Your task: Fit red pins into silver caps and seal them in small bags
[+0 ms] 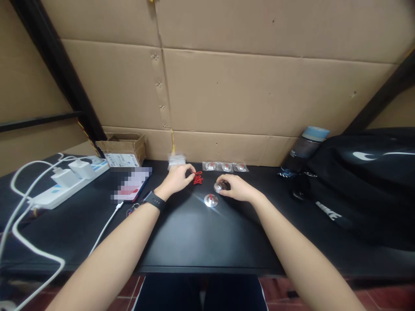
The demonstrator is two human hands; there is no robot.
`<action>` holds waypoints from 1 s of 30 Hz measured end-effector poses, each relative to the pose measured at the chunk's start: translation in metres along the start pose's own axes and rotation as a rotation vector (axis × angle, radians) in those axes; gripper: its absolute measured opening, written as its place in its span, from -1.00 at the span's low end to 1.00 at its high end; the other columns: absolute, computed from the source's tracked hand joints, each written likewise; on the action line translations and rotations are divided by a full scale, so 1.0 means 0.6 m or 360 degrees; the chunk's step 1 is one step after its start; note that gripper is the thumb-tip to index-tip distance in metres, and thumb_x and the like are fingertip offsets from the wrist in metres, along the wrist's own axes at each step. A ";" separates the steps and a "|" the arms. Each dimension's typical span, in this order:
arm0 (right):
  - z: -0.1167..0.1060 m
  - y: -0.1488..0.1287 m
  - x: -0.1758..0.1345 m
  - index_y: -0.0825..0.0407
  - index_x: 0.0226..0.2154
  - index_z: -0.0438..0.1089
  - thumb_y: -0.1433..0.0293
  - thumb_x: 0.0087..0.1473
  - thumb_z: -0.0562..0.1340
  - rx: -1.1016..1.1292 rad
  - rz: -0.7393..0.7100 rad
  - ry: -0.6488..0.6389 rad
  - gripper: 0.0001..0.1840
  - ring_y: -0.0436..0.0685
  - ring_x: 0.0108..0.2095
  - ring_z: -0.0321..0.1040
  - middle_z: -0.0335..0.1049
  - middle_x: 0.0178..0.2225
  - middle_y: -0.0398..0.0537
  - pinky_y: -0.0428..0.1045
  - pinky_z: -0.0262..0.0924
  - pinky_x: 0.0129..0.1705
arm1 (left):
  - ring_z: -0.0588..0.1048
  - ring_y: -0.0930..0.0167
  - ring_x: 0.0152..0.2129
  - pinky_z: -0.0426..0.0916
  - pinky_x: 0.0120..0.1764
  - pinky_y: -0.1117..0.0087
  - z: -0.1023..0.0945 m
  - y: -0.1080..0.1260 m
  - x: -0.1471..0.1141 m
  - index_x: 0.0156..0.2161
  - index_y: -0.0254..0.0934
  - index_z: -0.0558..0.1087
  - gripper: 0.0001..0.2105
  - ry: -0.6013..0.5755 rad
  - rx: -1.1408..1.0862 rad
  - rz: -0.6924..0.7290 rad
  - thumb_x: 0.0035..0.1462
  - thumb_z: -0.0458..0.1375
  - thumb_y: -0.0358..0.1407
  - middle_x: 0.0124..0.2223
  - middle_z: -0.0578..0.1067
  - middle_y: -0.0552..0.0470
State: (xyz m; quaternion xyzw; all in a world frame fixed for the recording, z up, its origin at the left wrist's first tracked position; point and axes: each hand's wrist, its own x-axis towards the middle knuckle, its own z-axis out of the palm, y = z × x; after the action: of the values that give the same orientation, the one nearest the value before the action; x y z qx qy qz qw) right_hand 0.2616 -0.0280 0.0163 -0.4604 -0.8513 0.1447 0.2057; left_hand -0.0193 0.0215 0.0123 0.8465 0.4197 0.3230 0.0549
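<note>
My left hand (177,178), with a dark watch on the wrist, pinches a strand of red cord (197,178) between thumb and fingertips; the rest of the cord lies in a small heap on the black table. To its right, my right hand (238,187) has its fingers closed around small silvery metal discs (219,186) shaped like finger cymbals. How many it holds I cannot tell. Between and nearer than the hands, a finger cymbal (211,200) with a bit of red cord at its centre lies flat on the table (207,246).
Three bagged cymbals (227,166) line the back edge beside clear plastic bags (177,160). Leftward are a phone (132,185) on a white cable, a power strip (71,183) and a cardboard box (126,149). A bottle (303,149) and black backpack (369,185) stand rightward.
</note>
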 end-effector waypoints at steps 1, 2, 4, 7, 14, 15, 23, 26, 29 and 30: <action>0.000 -0.001 0.000 0.00 -0.13 0.46 0.44 -0.01 0.38 -0.0001 0.0005 0.0009 -0.68 0.14 -0.21 0.45 0.53 -0.18 -0.03 0.01 0.27 -0.13 | 0.57 0.30 -0.24 0.37 -0.11 0.29 -0.003 0.004 0.000 -0.22 -0.21 0.53 -0.88 0.0029 -0.0048 -0.0014 0.18 0.16 -0.32 -0.20 0.62 0.03; -0.001 -0.001 0.000 0.00 -0.13 0.46 0.44 -0.02 0.38 -0.0001 0.0008 0.0016 -0.67 0.14 -0.21 0.45 0.53 -0.17 -0.03 0.01 0.27 -0.13 | 0.58 0.32 -0.25 0.38 -0.13 0.31 -0.006 0.008 0.000 -0.22 -0.22 0.53 -0.89 0.0053 -0.0094 -0.0032 0.16 0.16 -0.34 -0.21 0.63 0.03; -0.001 -0.002 0.000 0.01 -0.14 0.46 0.44 -0.02 0.39 0.0008 0.0012 0.0023 -0.67 0.14 -0.22 0.45 0.54 -0.18 -0.03 0.02 0.27 -0.14 | 0.59 0.34 -0.28 0.39 -0.16 0.35 -0.011 0.015 0.001 -0.25 -0.23 0.53 -0.90 0.0074 -0.0178 -0.0082 0.12 0.18 -0.35 -0.23 0.63 0.04; -0.003 -0.003 0.000 0.00 -0.12 0.46 0.44 -0.02 0.39 0.0036 0.0022 0.0052 -0.65 0.14 -0.21 0.46 0.54 -0.17 -0.03 0.03 0.28 -0.12 | 0.57 0.38 -0.33 0.38 -0.21 0.38 -0.012 0.023 0.000 -0.29 -0.23 0.53 -0.90 0.0066 -0.0260 -0.0135 0.06 0.20 -0.38 -0.26 0.63 0.07; -0.006 -0.004 0.001 -0.02 -0.09 0.46 0.44 -0.02 0.40 0.0096 0.0001 0.0148 -0.62 0.17 -0.15 0.45 0.54 -0.14 -0.03 0.08 0.28 -0.04 | 0.48 0.46 -0.44 0.32 -0.28 0.42 -0.010 0.032 -0.002 -0.34 -0.24 0.48 -0.94 0.0072 -0.0339 -0.0137 0.03 0.20 -0.41 -0.31 0.58 0.13; -0.006 -0.006 0.001 -0.02 -0.09 0.46 0.44 -0.01 0.40 0.0106 -0.0007 0.0156 -0.62 0.17 -0.15 0.45 0.54 -0.14 -0.03 0.08 0.28 -0.04 | 0.47 0.46 -0.46 0.32 -0.28 0.42 -0.010 0.033 -0.002 -0.35 -0.24 0.48 -0.98 0.0071 -0.0340 -0.0133 0.05 0.21 -0.39 -0.32 0.58 0.13; -0.007 -0.022 -0.002 -0.06 -0.09 0.45 0.40 0.02 0.39 0.0265 -0.0016 0.0246 -0.64 0.13 -0.13 0.44 0.53 -0.14 -0.10 0.03 0.26 -0.09 | 0.50 0.41 -0.39 0.31 -0.26 0.40 -0.008 0.041 -0.001 -0.35 -0.23 0.51 -0.88 0.0077 -0.0438 -0.0143 0.11 0.28 -0.22 -0.33 0.60 0.11; -0.004 -0.021 0.002 -0.06 -0.09 0.45 0.39 0.01 0.39 0.0295 -0.0014 0.0315 -0.65 0.12 -0.16 0.44 0.53 -0.13 -0.10 0.02 0.25 -0.14 | 0.51 0.39 -0.36 0.32 -0.24 0.40 -0.006 0.049 0.000 -0.38 -0.23 0.51 -0.86 0.0091 -0.0500 -0.0144 0.09 0.31 -0.21 -0.35 0.60 0.11; -0.002 -0.019 0.005 -0.07 -0.08 0.45 0.39 0.01 0.39 0.0350 0.0004 0.0402 -0.63 0.12 -0.15 0.45 0.53 -0.10 -0.10 0.02 0.25 -0.15 | 0.52 0.38 -0.37 0.32 -0.25 0.39 -0.003 0.059 -0.001 -0.40 -0.22 0.51 -0.84 0.0091 -0.0511 -0.0171 0.06 0.33 -0.19 -0.36 0.60 0.12; -0.002 -0.018 0.007 -0.07 -0.08 0.44 0.40 0.01 0.39 0.0377 0.0004 0.0428 -0.63 0.12 -0.14 0.46 0.53 -0.09 -0.10 0.02 0.25 -0.14 | 0.52 0.37 -0.36 0.32 -0.25 0.38 -0.002 0.061 -0.001 -0.40 -0.22 0.50 -0.83 0.0090 -0.0519 -0.0181 0.05 0.34 -0.19 -0.36 0.60 0.12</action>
State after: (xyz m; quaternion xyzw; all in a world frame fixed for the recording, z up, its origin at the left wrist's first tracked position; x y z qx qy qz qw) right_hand 0.2521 -0.0306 0.0228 -0.4492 -0.7925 0.1815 0.3703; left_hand 0.0046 -0.0027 0.0265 0.7917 0.4104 0.4069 0.1977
